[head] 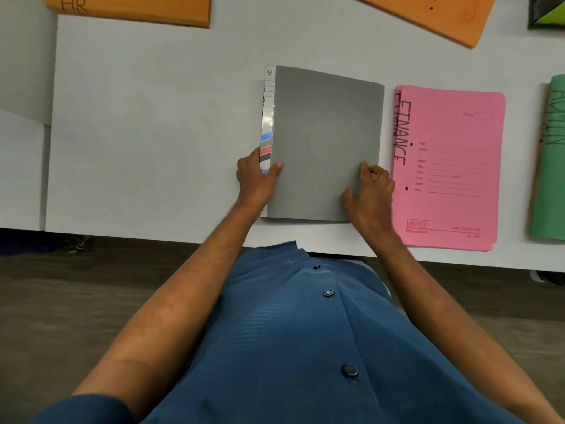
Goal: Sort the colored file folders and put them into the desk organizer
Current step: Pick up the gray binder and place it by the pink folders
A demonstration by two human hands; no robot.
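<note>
A grey folder [325, 136] with a white labelled spine lies flat on the white table, near its front edge. My left hand [256, 179] grips its spine side, thumb on the cover. My right hand [371, 191] pinches its lower right edge. A pink folder [452, 166] marked FINANCE lies just right of it. A green folder [550, 160] lies at the right edge of view. An orange folder [131, 9] marked HR sits at the far left, and another orange folder [434, 16] lies at the far right. No desk organizer is in view.
The white table [153, 133] has a seam on its left side where a second tabletop [21, 169] adjoins. A dark object with a green patch [547, 12] sits at the top right corner. Dark floor shows below the table's front edge.
</note>
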